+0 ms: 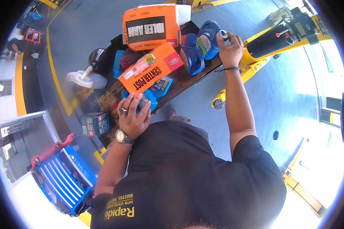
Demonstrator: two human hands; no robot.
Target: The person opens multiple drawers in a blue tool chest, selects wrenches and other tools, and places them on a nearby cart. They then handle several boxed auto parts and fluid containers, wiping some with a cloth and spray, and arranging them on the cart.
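Note:
My left hand (133, 116) rests at the cart's near edge with its fingers apart, touching a small blue bottle (151, 100) and the lower end of an orange box (151, 68). Curled around a small round shiny thing (224, 35) is my right hand (231, 49), raised at the far right end of the cart. What that thing is, I cannot make out. Right beside this hand stands a blue jug (209, 38), and a second blue jug (193, 57) leans next to it. Another blue bottle (161, 87) lies partly under the orange box.
A larger orange box (151, 26) stands on the dark cart top (179, 87). At its left are a whitish plastic container (91, 80) with a funnel and a dark box (96, 124). A yellow lift arm (252, 57) is at right, a blue tool chest (65, 175) at lower left.

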